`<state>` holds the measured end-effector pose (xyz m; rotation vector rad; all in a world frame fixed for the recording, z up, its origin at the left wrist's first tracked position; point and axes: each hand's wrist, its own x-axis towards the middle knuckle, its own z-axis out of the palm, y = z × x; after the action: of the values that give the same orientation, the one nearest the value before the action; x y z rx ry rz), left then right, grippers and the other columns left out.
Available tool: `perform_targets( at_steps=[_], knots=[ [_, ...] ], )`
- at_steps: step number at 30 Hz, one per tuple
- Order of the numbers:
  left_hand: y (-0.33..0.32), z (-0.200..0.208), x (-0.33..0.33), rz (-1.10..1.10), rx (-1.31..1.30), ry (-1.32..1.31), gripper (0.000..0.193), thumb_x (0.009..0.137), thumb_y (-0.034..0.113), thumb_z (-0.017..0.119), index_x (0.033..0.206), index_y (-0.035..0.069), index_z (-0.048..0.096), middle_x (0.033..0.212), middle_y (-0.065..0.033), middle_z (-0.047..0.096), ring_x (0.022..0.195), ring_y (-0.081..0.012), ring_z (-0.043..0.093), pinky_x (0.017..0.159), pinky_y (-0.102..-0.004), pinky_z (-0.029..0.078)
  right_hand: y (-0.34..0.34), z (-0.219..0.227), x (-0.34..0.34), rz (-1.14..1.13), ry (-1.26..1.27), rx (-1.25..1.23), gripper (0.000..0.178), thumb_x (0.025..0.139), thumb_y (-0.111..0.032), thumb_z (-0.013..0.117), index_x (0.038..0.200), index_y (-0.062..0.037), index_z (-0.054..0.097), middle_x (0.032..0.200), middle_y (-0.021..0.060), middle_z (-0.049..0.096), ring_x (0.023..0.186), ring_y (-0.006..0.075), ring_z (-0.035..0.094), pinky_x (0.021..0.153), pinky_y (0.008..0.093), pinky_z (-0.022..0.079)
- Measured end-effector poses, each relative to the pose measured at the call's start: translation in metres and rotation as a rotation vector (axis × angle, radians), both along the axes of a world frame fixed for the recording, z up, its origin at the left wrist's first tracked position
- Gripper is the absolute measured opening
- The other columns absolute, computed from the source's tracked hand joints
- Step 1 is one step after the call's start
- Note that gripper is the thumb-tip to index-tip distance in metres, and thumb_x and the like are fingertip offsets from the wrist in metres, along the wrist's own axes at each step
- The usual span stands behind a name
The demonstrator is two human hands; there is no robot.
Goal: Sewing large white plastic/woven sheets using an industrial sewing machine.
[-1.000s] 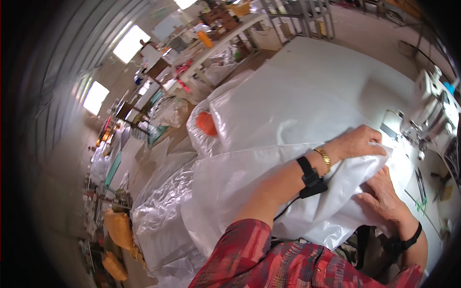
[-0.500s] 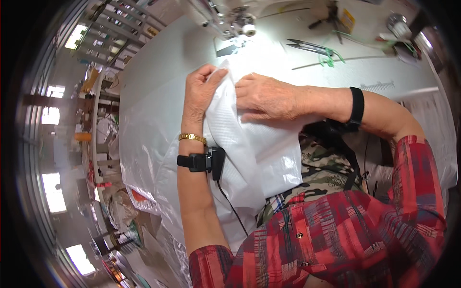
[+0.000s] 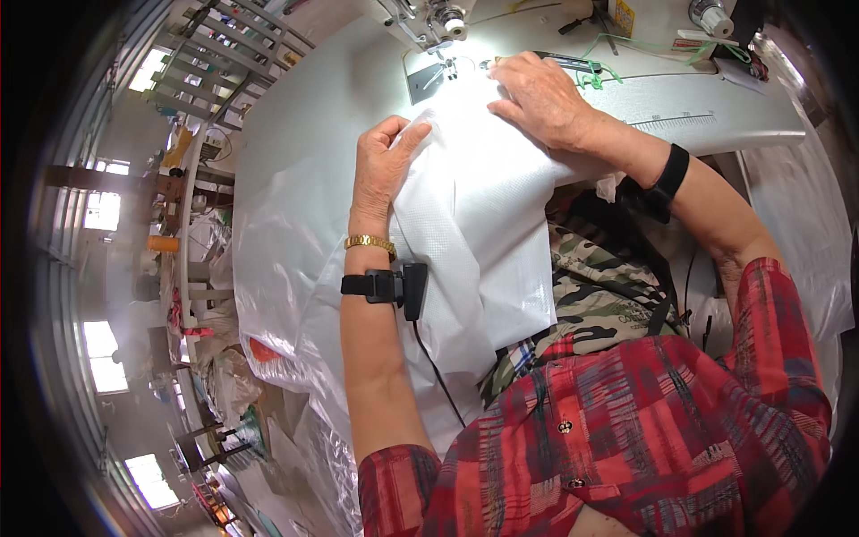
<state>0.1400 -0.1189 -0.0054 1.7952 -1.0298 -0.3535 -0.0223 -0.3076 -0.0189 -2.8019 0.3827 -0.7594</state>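
My left hand (image 3: 385, 170) pinches the folded edge of a white, textured plastic-like sheet (image 3: 456, 259) near the sewing machine's foot. The sheet drapes down over my lap. My right hand (image 3: 546, 98) is off the sheet, just right of the sewing machine's needle area (image 3: 450, 70), fingers bent and thumb apart from them. Something tiny shows at its fingertips, too bright and small to name. Behind this hand lie black thread snips (image 3: 573, 63) with green string (image 3: 595, 79) tied on; the hand hides part of them.
The sewing machine head (image 3: 416, 20) overhangs the pale table (image 3: 309, 107), its lamp glaring on the sheet. A ruler scale (image 3: 676, 121) runs along the table's right part. A white-topped spool (image 3: 711, 18) stands at the back right. Slatted metal racks (image 3: 228, 49) and shelves stand left.
My right hand has left the sheet and moved up and right, beside the needle area. The left hand keeps its pinch on the sheet. The whole view has shifted slightly.
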Motion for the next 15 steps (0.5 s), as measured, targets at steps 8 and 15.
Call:
perform_targets(
  at_steps=[8, 15],
  knots=[
    [0.004, -0.001, -0.002, -0.01, -0.002, 0.008, 0.026, 0.086, 0.024, 0.074, 0.075, 0.002, 0.066, 0.065, 0.0053, 0.056, 0.059, -0.003, 0.046, 0.054, -0.0203, 0.037, -0.008, -0.014, 0.027, -0.008, -0.029, 0.066, 0.027, 0.088, -0.033, 0.061, 0.093, -0.0064, 0.057, 0.099, 0.0121, 0.059, 0.107, 0.0279, 0.052, 0.095, 0.0444, 0.035],
    [0.005, -0.001, -0.002, 0.046, 0.065, 0.019, 0.019, 0.087, 0.019, 0.073, 0.082, 0.0, 0.071, 0.071, 0.0056, 0.06, 0.063, -0.003, 0.05, 0.058, -0.0186, 0.041, -0.008, -0.009, 0.017, 0.229, -0.188, 0.127, 0.024, 0.089, -0.025, 0.058, 0.094, -0.0027, 0.055, 0.076, 0.0145, 0.058, 0.081, 0.0315, 0.058, 0.081, 0.043, 0.045]
  ],
)
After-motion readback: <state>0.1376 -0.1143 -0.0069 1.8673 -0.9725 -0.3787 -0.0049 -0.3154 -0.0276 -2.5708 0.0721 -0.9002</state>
